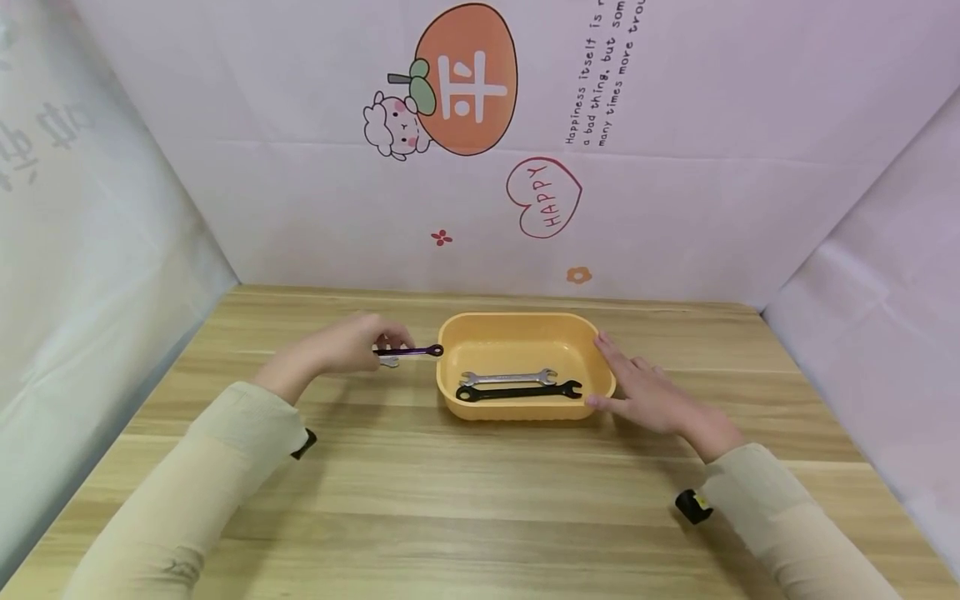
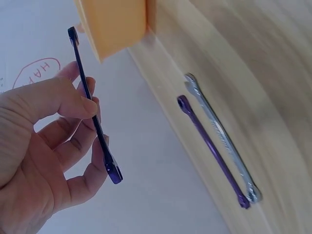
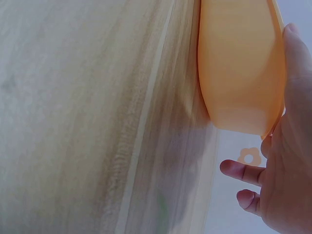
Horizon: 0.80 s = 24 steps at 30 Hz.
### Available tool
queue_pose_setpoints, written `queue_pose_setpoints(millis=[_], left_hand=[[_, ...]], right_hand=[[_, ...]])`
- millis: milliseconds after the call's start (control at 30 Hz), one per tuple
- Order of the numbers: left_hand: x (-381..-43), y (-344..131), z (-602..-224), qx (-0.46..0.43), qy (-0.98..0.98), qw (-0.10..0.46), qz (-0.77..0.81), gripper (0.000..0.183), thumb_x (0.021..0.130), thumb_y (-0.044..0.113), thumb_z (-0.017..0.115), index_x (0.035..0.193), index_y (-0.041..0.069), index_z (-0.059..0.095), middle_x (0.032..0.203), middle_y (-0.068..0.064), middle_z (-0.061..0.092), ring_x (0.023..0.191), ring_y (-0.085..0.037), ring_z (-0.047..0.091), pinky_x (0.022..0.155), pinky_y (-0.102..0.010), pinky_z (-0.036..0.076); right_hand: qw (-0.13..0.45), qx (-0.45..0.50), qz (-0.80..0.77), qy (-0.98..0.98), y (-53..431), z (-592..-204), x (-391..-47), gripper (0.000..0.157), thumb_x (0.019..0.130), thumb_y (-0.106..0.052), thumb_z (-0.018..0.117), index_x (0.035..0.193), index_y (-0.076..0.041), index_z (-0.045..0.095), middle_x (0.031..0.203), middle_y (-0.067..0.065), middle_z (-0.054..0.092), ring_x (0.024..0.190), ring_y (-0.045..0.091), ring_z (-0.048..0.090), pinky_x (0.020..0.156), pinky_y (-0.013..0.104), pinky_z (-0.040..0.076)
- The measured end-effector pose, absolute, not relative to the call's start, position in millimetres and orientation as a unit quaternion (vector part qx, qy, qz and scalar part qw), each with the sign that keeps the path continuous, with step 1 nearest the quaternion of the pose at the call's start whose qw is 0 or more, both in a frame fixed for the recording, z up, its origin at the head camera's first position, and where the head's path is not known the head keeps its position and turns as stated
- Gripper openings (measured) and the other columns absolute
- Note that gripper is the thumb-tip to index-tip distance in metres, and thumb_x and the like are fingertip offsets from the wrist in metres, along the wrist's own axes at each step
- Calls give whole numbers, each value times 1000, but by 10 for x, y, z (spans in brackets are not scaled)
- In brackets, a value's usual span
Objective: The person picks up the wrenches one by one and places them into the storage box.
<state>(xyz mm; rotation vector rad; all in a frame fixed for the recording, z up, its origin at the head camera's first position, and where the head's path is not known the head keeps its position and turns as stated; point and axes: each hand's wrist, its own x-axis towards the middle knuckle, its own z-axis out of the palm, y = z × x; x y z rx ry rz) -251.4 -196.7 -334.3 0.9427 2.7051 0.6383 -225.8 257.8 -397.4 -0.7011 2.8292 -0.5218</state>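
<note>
Between thumb and fingers, my left hand (image 1: 363,343) pinches a dark purple combination wrench (image 2: 92,105), raised above the table just left of the yellow bin (image 1: 517,327). Beneath that hand, a silver wrench (image 2: 222,134) and a second purple wrench (image 2: 212,146) lie side by side on the table. In the head view the hand mostly hides them. My right hand (image 1: 645,392) touches the bin's right end, thumb at the front rim and fingers extended along the side. Inside the bin, a silver open-end wrench (image 1: 510,378) lies beside a black combination wrench (image 1: 517,392).
The wood-grain table (image 1: 450,508) runs back to a white printed backdrop (image 1: 315,208). White cloth panels stand at the left and right sides. Black wrist devices hang under both sleeves, the right one (image 1: 693,506) above the tabletop.
</note>
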Motion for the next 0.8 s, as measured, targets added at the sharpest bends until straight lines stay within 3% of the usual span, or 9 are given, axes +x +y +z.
queue_pose_setpoints(millis=[167, 433, 600, 800], left_hand=[[-2551, -1848, -3300, 327, 912, 109, 220, 45, 80, -16, 67, 116, 8, 74, 100, -8, 71, 94, -27, 64, 87, -46, 53], [-2587, -1657, -3290, 328, 906, 134, 233, 57, 75, -23, 53, 118, 8, 74, 100, -6, 70, 95, -29, 63, 81, -39, 53], [-2620, -1559, -3292, 338, 903, 135, 231, 58, 75, -23, 52, 118, 8, 74, 101, -7, 70, 96, -26, 62, 77, -35, 54], [-2656, -1459, -3280, 348, 899, 140, 227, 57, 76, -23, 52, 120, 7, 73, 105, -10, 70, 98, -25, 61, 84, -38, 53]], right_hand=[[92, -234, -177, 951, 2585, -3970, -2257, 94, 102, -50, 57, 165, -9, 0, 170, 14, -4, 145, 59, 17, 111, 77, 9], [89, -233, -172, 953, 2593, -3974, -2261, 94, 102, -51, 57, 165, -9, 0, 170, 17, -1, 143, 62, 18, 109, 79, 10], [91, -232, -171, 953, 2582, -3965, -2254, 94, 102, -50, 57, 165, -9, 0, 170, 15, -3, 143, 62, 18, 110, 78, 10], [92, -233, -174, 952, 2581, -3975, -2263, 94, 102, -49, 58, 165, -10, 0, 170, 15, -3, 144, 61, 17, 110, 77, 10]])
